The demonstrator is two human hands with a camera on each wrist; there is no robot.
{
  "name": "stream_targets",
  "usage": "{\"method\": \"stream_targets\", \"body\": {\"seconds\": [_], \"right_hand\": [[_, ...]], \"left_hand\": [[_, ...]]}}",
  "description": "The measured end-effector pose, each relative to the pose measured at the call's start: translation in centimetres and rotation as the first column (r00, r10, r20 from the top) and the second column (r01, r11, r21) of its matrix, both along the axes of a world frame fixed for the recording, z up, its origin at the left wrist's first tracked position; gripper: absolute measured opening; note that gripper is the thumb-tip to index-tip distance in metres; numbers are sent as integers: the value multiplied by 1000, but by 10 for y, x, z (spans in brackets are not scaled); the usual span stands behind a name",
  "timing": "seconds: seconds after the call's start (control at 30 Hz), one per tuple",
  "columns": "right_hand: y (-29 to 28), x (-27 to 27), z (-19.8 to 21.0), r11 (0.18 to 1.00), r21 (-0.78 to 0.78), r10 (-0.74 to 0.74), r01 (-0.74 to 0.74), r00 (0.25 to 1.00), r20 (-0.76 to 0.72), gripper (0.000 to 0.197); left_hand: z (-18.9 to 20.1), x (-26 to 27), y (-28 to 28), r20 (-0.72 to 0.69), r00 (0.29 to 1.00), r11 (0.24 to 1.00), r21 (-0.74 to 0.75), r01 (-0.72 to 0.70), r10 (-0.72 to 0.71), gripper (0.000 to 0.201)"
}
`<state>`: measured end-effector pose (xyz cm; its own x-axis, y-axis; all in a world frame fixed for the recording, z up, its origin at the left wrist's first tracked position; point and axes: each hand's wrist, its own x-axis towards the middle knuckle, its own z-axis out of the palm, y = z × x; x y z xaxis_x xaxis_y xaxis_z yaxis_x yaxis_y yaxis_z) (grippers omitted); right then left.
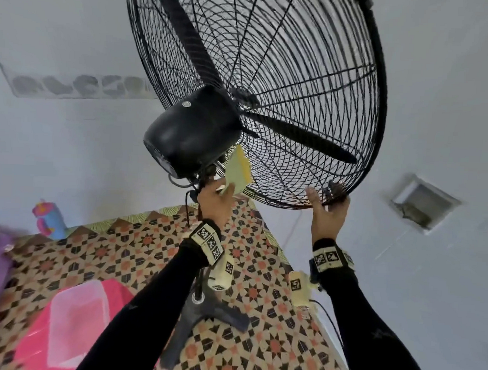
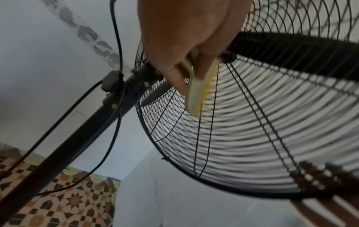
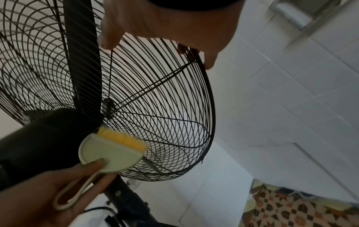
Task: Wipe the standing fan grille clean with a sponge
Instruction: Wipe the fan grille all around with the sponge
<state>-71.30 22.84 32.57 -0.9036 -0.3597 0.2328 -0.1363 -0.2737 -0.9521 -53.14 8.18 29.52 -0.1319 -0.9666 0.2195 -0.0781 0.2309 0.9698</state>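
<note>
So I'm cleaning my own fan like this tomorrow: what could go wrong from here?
1. The right hand grips the grille rim with fingers poking through the wires near the blade; if the fan started, they could be hit.
2. Pushing the brush in the left hand could tip the tilted head on its stand.
3. The loose cord by the pole could snag a wrist.

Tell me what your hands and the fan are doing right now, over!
Left hand grips brush, bristles on rear grille by motor housing. Right hand holds grille's bottom rim. No sponge in view.
</note>
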Motion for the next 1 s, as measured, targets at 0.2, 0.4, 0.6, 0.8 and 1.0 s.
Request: {"method": "stream_targets", "body": {"seconds": [0.2,0.4,0.6,0.8,1.0], "right_hand": [[3,8,-5,999,15,-33,33,999,-30,91],[11,9,-8,999,32,-17,20,995,-101,81],[10,21,-10,999,21,-42,43,997,-57,95],[10,19,-15,995,57,-76,77,997,-29,102],[9,17,-11,991,109,-74,79,996,-48,97]], "left_hand": [[10,5,-12,235,970,988,-128,90,-59,30],[9,-1,2,262,956,991,-50,-122,131,34],[29,-10,-14,337,938,992,-111,-52,87,29],[8,22,-18,324,946,959,-264,105,-14,32],[14,3,-44,364,931,985,-160,64,-2,36]]}}
